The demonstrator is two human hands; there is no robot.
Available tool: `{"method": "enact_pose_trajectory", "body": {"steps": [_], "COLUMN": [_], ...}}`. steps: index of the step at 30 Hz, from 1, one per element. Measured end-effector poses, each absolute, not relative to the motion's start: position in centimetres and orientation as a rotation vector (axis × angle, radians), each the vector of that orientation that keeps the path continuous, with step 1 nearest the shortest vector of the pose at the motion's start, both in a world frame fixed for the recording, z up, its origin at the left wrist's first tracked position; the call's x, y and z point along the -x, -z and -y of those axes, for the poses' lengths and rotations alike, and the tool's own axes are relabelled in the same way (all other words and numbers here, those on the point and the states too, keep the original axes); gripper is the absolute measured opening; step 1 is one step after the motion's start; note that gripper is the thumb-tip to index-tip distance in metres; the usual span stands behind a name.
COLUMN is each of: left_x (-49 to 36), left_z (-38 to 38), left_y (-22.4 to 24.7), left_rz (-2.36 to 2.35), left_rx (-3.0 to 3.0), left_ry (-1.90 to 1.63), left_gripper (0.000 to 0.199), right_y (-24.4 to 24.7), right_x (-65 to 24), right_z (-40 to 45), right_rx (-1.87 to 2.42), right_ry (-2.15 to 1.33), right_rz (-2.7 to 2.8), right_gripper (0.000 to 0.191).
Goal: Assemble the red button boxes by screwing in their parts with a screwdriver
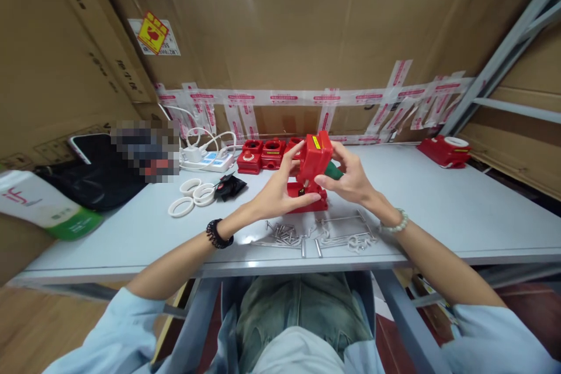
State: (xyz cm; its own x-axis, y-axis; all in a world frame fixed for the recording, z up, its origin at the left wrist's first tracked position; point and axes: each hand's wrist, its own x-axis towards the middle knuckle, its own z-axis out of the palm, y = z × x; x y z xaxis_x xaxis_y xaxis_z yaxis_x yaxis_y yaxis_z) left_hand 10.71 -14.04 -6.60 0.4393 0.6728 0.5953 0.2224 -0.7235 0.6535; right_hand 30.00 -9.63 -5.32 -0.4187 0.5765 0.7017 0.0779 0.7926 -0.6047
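A red box-shaped housing with a yellow label (316, 158) is held tilted above the table between both hands. My left hand (280, 188) is closed round its left side, the thumb low across the front and the fingers up behind. My right hand (350, 174) is closed at its right side, fingertips against the housing. Inside the right palm shows a green piece (334, 170), mostly covered, so its kind is unclear. Directly below lies a red base part (311, 201). Nearer me are small metal pins (286, 235) and thin metal rods with hooks (350, 239).
More red housings (272, 155) stand at the back, beside a white power strip (217, 160). White rings (181, 207) and a black packet (230, 187) lie left. A green-and-white tube (52, 207) is far left; a red unit (445, 152) is at right. Cardboard (280, 29) walls the back.
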Motion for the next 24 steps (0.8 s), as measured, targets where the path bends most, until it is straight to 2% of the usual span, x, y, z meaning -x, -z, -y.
{"method": "enact_pose_trajectory", "body": {"steps": [3,5,9,14,24], "left_x": [-9.5,-8.1,-5.8,-5.6,-5.2], "left_z": [13.7,13.4,12.8,12.6,12.1], "left_y": [6.4,6.1,5.8,6.5,7.0], "left_rz": [-0.837,-0.958,-1.104,-1.120,-1.208], "left_rx": [-2.216,-2.263,-2.441,-2.549,-2.548], "left_ry": [-1.254,-1.226,-0.920,-0.534,-0.446], "left_gripper": [0.096,0.094,0.085,0.082,0.082], "right_y": [5.0,4.4,3.5,3.9,4.6], "right_x": [-30.2,-30.5,-31.7,-32.6,-32.7], "right_z": [9.8,9.9,9.1,7.3,7.7], "right_rx": [0.581,0.682,0.768,0.961,0.986], "right_ry": [-0.617,-0.542,-0.315,-0.424,-0.629], "right_rz": [1.940,1.891,1.681,1.728,2.197], "right_gripper": [0.073,0.071,0.028,0.036,0.043]}}
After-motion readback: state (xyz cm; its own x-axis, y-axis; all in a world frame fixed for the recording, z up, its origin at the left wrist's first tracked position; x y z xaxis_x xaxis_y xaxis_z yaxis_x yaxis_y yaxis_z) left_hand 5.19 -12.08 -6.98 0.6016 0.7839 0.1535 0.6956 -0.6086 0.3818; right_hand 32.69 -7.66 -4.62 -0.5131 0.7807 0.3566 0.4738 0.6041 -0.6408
